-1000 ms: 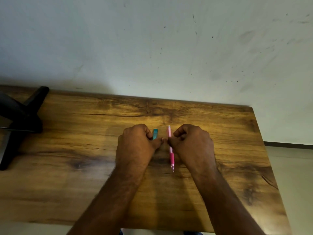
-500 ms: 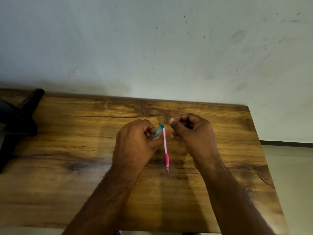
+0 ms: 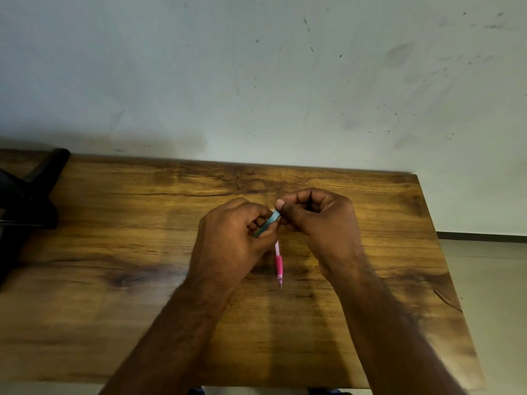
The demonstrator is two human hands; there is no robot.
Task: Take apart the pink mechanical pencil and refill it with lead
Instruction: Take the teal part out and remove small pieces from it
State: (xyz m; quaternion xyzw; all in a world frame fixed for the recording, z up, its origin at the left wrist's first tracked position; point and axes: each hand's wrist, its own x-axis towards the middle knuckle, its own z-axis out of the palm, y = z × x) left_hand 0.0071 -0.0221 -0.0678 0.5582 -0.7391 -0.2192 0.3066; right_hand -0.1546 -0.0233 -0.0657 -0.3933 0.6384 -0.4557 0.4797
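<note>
Sitting mid-frame, the wooden table (image 3: 114, 223) carries everything; a black stand (image 3: 31, 195) stays at the left edge, unchanged across frames. Camera has shifted slightly, table sits lower in the frame than a second ago.

Left hand (image 3: 231, 240) is curled, its fingers pinching a small teal lead case (image 3: 266, 223), which now slants up toward the right hand. A second ago the case stood nearly upright beside the pencil; half a second ago it began to tilt. Now its upper end meets the right fingertips.

Right hand (image 3: 319, 223) is curled tight, thumb and forefinger pinched together at the top of the case. Whether it grips the case cap or a lead, cannot tell: too small and blurred. Half a second ago this hand was apart from the case; now touching it.

Pink mechanical pencil (image 3: 278, 263) hangs just below centre, tip pointing down-frame. Its upper part is hidden behind the left hand, which seems to hold it along with the case. A second ago the right hand was against it; now the right hand is off it.

Judgement: pencil top likely already open, step in hand is opening the case or drawing a lead out. Refill not yet done.
</note>
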